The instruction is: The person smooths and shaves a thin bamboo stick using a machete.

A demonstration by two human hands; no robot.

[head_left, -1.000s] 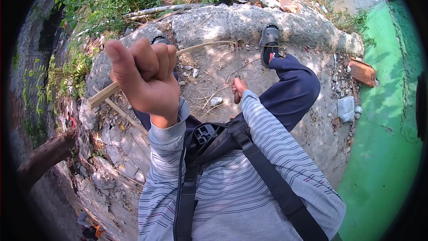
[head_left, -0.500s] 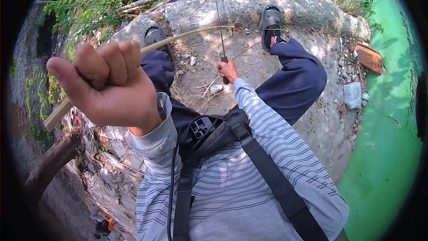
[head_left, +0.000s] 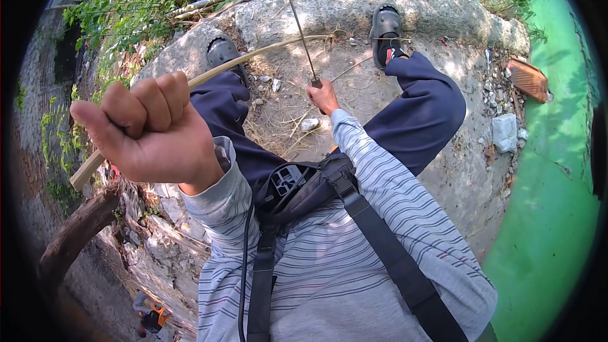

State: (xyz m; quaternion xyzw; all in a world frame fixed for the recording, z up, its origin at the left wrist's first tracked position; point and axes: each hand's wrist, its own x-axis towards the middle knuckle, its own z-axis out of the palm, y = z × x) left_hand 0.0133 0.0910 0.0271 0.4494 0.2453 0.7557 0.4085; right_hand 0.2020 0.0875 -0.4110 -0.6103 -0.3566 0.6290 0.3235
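Observation:
My left hand (head_left: 155, 128) is raised close at the left, its fingers curled and its thumb pointing left. It is closed around a long pale wooden stick (head_left: 218, 73), though the gripped part is hidden. The thick cut end (head_left: 87, 170) shows below the thumb, while the thin far end reaches toward the ground between my feet. My right hand (head_left: 323, 97) grips the dark handle of a knife (head_left: 300, 35) with a long, narrow blade. The blade points away and up-left, crossing the stick near its thin end in this view; whether they touch I cannot tell.
My feet, in dark clogs (head_left: 386, 28), stand apart near a raised stone edge (head_left: 443, 19). A white stone (head_left: 310, 125) and thin shavings lie between my legs. At right are a terracotta block (head_left: 529, 80), a pale bag (head_left: 504, 133) and a green surface (head_left: 538, 215). Lower left is a log (head_left: 76, 231).
The knife blade has tilted further left, its tip shifting left. My left hand has moved slightly down with the stick.

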